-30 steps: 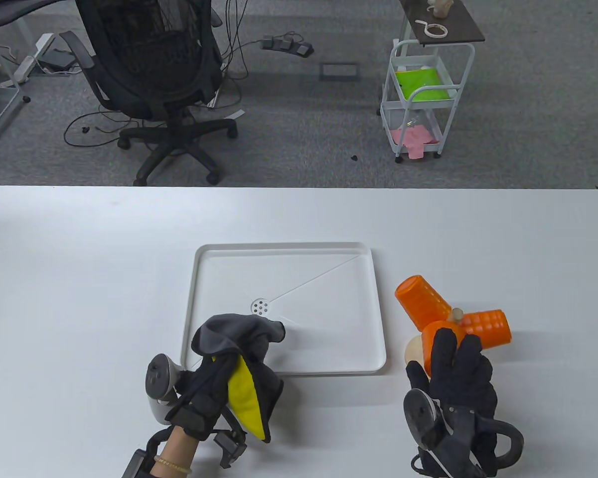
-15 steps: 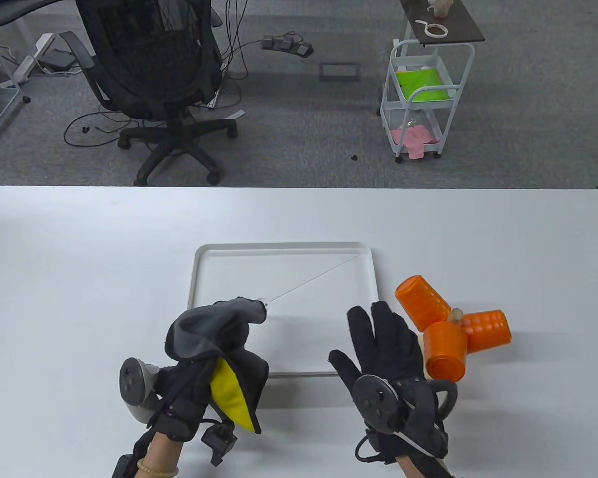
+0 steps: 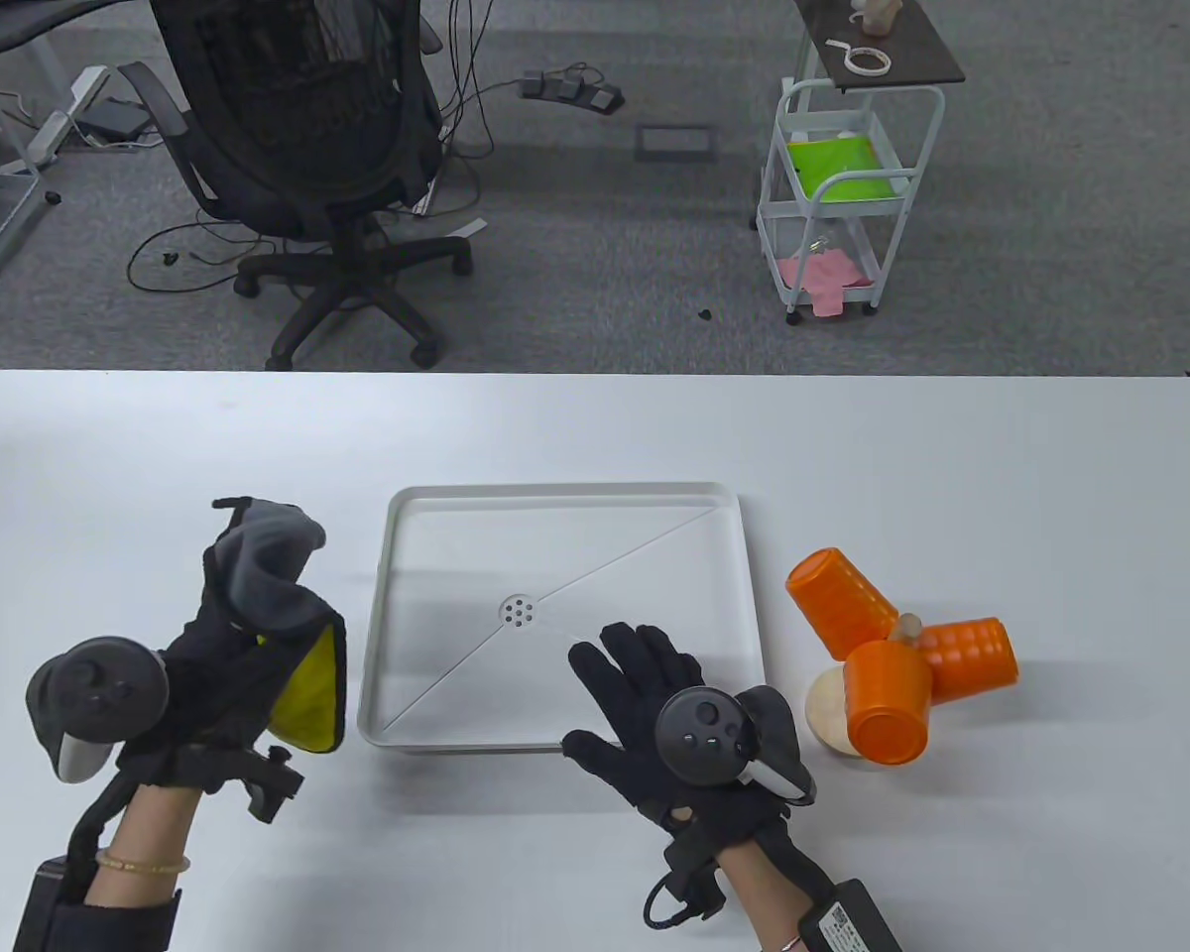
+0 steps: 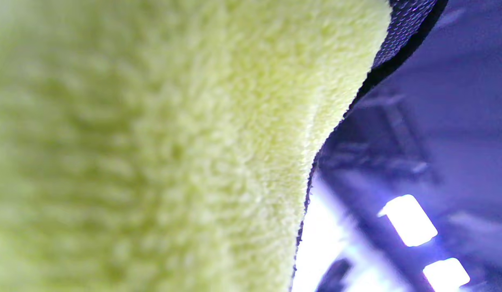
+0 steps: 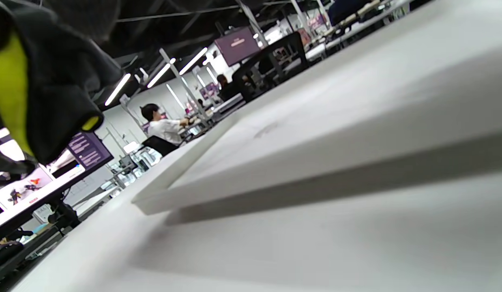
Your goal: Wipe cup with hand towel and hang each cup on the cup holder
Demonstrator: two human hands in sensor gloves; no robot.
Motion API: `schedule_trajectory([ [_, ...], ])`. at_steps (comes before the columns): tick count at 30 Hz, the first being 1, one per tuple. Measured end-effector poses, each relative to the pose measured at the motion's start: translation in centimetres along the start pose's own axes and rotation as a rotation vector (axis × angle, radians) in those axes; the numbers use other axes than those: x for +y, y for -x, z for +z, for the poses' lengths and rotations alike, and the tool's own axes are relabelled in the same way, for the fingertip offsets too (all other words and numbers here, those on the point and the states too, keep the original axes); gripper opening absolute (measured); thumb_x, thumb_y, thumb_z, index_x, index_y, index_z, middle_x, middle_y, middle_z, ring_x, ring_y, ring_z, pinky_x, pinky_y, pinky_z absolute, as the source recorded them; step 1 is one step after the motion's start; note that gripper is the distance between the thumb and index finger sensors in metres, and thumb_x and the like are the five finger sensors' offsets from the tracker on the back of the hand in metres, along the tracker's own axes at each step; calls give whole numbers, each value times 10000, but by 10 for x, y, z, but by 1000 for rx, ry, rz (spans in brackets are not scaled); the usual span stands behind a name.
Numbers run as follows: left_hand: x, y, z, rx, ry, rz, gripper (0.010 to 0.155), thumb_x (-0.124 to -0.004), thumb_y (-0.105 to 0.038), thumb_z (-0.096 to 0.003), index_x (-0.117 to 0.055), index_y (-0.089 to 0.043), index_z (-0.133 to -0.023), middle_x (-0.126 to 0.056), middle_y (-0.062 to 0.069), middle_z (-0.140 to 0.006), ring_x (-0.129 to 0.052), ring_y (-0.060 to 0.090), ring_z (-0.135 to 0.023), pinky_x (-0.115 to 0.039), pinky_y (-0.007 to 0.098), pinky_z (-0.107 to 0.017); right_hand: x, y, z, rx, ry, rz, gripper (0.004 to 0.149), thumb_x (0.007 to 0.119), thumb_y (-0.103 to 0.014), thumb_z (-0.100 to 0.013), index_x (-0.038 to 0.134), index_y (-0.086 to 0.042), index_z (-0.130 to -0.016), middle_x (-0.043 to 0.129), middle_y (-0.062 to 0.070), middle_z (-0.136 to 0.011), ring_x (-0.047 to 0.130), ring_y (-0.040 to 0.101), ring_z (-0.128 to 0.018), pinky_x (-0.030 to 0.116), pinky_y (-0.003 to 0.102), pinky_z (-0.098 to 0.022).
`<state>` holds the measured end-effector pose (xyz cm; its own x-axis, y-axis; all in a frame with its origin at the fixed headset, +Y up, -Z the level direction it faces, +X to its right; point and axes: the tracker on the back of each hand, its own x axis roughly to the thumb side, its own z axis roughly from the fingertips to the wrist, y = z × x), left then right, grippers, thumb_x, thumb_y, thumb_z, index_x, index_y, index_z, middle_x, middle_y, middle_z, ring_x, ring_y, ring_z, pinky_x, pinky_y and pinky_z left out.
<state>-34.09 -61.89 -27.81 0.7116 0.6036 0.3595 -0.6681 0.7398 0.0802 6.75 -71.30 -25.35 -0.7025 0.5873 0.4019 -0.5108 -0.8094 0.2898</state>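
My left hand point(image 3: 220, 654) is raised left of the tray and grips a grey hand towel point(image 3: 270, 573) with a yellow inner side point(image 3: 312, 684). That yellow side fills the left wrist view point(image 4: 153, 146). My right hand point(image 3: 637, 676) lies flat with its fingers spread over the tray's front right corner and holds nothing. To the right, three orange cups point(image 3: 838, 600) point(image 3: 967, 654) point(image 3: 888, 702) hang on a small wooden cup holder point(image 3: 825, 706) whose peg tip point(image 3: 909, 626) shows between them. The towel also shows at the top left of the right wrist view point(image 5: 56, 81).
A white square tray point(image 3: 387, 635) with a centre drain point(image 3: 518, 611) sits mid-table; its rim point(image 5: 316, 162) runs across the right wrist view. Beyond the table's far edge stand an office chair point(image 3: 307, 149) and a white trolley point(image 3: 843, 198).
My left hand carried the towel left, off the tray, and lifted. My right hand let go of the front cup and moved left to the tray's front edge.
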Motion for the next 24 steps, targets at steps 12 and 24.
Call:
schedule_trajectory([
  [12, -46, 91, -37, 519, 405, -418, 755, -660, -647, -590, -266, -416, -1191, -229, 39, -1296, -208, 381, -1153, -606, 570, -725, 2, 19, 9, 28, 0, -36, 734, 582, -627, -569, 309, -337, -1186, 210, 134, -1238, 139, 440, -1093, 209, 609, -755],
  [24, -83, 135, -27, 741, 713, -261, 883, -710, -693, -554, -185, -360, -1181, 16, 54, -1239, 81, 429, -1034, -300, 815, -615, 4, 25, 10, 41, -20, -47, 725, 585, -614, -571, 332, -324, -1185, 225, 146, -1233, 146, 443, -1088, 220, 608, -754],
])
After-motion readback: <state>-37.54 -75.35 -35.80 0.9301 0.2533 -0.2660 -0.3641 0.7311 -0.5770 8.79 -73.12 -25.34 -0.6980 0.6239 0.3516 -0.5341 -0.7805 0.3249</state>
